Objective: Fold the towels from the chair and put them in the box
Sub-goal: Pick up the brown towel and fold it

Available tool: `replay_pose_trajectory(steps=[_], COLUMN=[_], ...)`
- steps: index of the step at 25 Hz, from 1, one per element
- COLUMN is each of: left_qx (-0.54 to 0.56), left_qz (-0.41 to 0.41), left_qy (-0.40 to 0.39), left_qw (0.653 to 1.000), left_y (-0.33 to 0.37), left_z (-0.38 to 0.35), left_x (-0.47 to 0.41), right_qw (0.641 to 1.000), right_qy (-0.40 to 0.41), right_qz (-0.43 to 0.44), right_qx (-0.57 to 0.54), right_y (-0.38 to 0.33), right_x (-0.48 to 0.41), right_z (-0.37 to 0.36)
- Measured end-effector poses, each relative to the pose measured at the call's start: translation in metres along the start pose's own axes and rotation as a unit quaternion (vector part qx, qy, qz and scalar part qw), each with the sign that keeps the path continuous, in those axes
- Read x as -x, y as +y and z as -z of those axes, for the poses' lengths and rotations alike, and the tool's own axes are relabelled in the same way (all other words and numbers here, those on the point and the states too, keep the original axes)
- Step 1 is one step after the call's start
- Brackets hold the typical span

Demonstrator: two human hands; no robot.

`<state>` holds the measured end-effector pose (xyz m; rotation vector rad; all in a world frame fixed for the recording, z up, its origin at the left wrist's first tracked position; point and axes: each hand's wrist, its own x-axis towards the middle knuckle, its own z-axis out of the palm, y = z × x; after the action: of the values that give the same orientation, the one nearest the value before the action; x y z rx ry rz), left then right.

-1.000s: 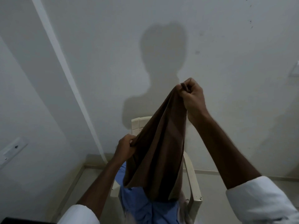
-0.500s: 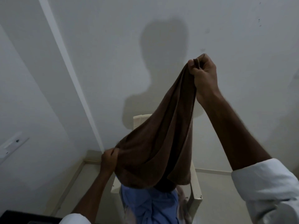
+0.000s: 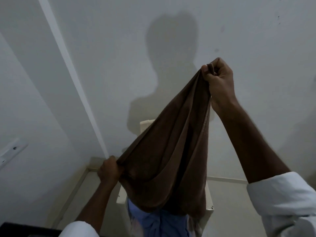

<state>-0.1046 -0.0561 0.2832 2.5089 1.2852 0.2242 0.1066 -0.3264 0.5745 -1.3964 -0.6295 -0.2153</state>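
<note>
A brown towel (image 3: 171,159) hangs stretched between my two hands above the chair. My right hand (image 3: 218,81) is raised high and grips one corner in a fist. Lower down at the left, my left hand (image 3: 109,170) clutches another bunched edge. The towel sags in loose folds and hides most of the white plastic chair (image 3: 209,200). On the chair seat lies a light blue towel (image 3: 153,221), partly covered by the brown one. The box is out of view.
A white wall (image 3: 171,40) with my shadow stands close behind the chair. A white conduit strip (image 3: 71,69) runs diagonally down to the floor corner. A dark object (image 3: 25,230) sits at the bottom left edge.
My right hand rose with the towel corner while my left hand moved down and left, spreading the towel wider. Since half a second ago the hands have barely shifted.
</note>
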Motion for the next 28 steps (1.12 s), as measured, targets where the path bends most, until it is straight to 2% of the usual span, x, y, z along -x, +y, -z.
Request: replay_pose_trajectory(steps=[2,5,8,12,14,17,18,19,26,28], left_qx=[0.039,0.216,0.278,0.428,0.506,0.648,0.675,0.691,0.702,0.719], left_qz=[0.089,0.217,0.288,0.360,0.365,0.380,0.375,0.366,0.349,0.355], left_qy=[-0.059,-0.115,-0.141,-0.216,-0.188,-0.120,-0.097,-0.084,-0.026,-0.039], left_qw=[0.994,0.945,0.905,0.800,0.758,0.649,0.628,0.617,0.620,0.597], left_y=[-0.009,-0.033,-0.070,-0.101,-0.104,-0.102,-0.105,-0.106,-0.118,-0.116], left_z=[0.007,0.007,-0.001,-0.011,-0.011,-0.013,-0.013,-0.011,0.011,0.020], left_x=[-0.010,-0.020,-0.008,0.021,0.028,0.027,0.023,0.018,0.007,0.006], right_qw=[1.000,0.993,0.986,0.991,0.994,0.996,0.997,0.997,0.994,0.994], right_qy=[0.020,0.114,0.163,0.133,0.111,0.087,0.077,0.068,0.058,0.054], right_qz=[0.001,-0.016,-0.033,-0.029,-0.017,-0.013,-0.017,-0.025,-0.086,-0.090], right_qx=[0.001,-0.001,-0.005,-0.008,-0.005,0.011,0.011,0.008,-0.031,-0.029], right_y=[0.000,0.005,0.014,0.020,0.019,0.019,0.019,0.020,0.031,0.034], right_x=[-0.004,-0.015,-0.020,-0.021,-0.022,-0.028,-0.031,-0.034,-0.046,-0.046], right_z=[0.004,0.014,0.018,0.009,0.001,-0.006,-0.007,-0.005,0.006,0.008])
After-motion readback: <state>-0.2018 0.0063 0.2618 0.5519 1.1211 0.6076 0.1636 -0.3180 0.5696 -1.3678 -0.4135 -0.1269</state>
